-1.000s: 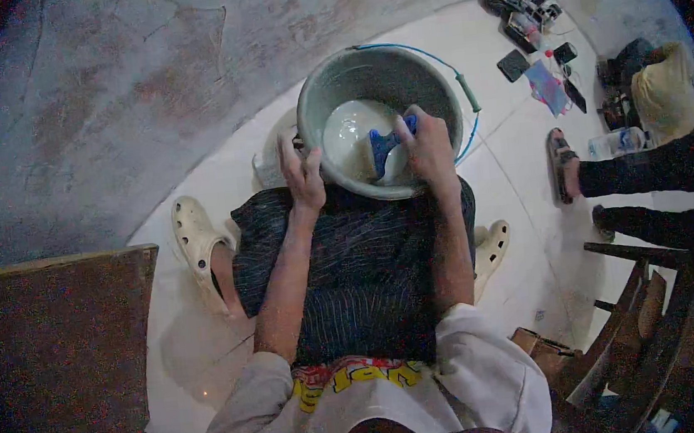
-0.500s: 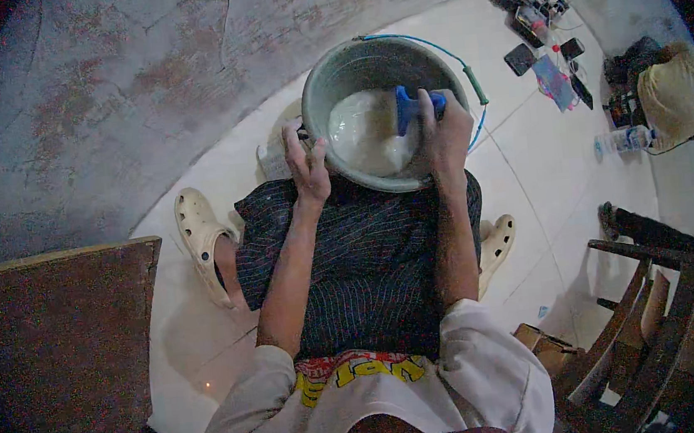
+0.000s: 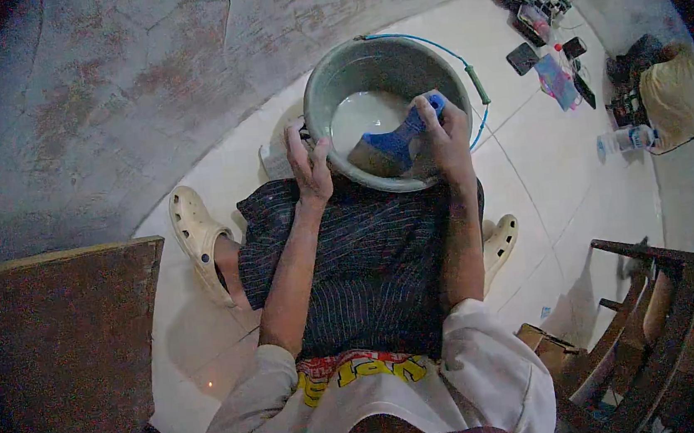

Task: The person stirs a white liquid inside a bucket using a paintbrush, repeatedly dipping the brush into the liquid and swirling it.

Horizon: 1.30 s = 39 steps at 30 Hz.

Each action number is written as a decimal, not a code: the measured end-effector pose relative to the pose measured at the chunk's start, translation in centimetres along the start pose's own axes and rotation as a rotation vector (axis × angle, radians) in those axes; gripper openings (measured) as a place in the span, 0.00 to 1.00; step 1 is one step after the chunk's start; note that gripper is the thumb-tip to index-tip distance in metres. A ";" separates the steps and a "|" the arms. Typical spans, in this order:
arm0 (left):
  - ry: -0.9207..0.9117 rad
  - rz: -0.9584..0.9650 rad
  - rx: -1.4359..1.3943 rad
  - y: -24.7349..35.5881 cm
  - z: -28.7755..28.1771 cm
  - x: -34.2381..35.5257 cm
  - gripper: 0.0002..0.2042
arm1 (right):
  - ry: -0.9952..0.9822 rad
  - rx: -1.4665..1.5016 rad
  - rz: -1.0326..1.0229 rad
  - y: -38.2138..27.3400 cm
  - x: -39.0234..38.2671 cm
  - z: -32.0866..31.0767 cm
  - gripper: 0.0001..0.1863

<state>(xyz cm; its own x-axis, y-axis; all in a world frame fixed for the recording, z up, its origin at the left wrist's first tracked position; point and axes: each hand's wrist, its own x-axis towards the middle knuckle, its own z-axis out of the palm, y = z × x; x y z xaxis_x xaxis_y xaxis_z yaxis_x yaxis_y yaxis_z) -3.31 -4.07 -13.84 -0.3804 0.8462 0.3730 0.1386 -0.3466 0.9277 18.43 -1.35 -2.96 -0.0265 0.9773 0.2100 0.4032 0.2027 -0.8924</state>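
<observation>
A grey bucket (image 3: 320, 85) stands between my knees, with a pale, creamy mass in its bottom (image 3: 366, 114). My left hand (image 3: 309, 166) grips the bucket's left rim, its fingers on the outside and the thumb nearer the wall. My right hand (image 3: 449, 136) is closed round the handle of a wide scraper (image 3: 397, 142) with a blue grip. The scraper is tilted inside the near right part of the bucket, its greyish blade pointing left and down. My right palm hides part of the handle.
The bucket's blue wire handle (image 3: 430, 40) with a green grip hangs out to the right. A rough plaster wall (image 3: 143, 94) rises ahead. A brown board (image 3: 59, 353) stands at left. At right lie phones and cables (image 3: 524, 57), a plastic bottle (image 3: 628, 140) and a wooden frame (image 3: 654, 329).
My right hand has turned the scraper from upright, near the bucket's right side, to a slant toward the near wall. My left hand stays on the rim.
</observation>
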 end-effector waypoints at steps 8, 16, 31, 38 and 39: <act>-0.027 -0.007 0.002 0.2 -0.4 0.2 0.23 | -0.071 0.194 0.110 -0.7 0.2 0.0 0.15; -0.042 -0.047 -0.014 0.7 -0.2 0.2 0.23 | -0.115 0.304 0.117 -0.3 0.4 -0.7 0.16; -0.098 -0.052 0.009 2.1 0.3 0.0 0.26 | -0.063 0.383 0.024 0.1 0.2 0.6 0.16; -0.132 -0.036 0.023 2.5 0.4 -0.2 0.22 | 0.048 0.449 0.035 0.9 0.2 0.3 0.18; -0.136 -0.034 0.033 2.6 0.4 -0.3 0.22 | 0.068 0.452 0.026 0.8 0.1 0.4 0.18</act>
<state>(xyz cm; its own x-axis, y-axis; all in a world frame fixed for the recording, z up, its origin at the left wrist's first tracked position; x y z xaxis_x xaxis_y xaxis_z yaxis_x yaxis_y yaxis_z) -2.44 -5.01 -11.56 -0.2584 0.9049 0.3382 0.1583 -0.3057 0.9389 18.39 -1.04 -3.82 0.0446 0.9792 0.1979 -0.0370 0.1996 -0.9792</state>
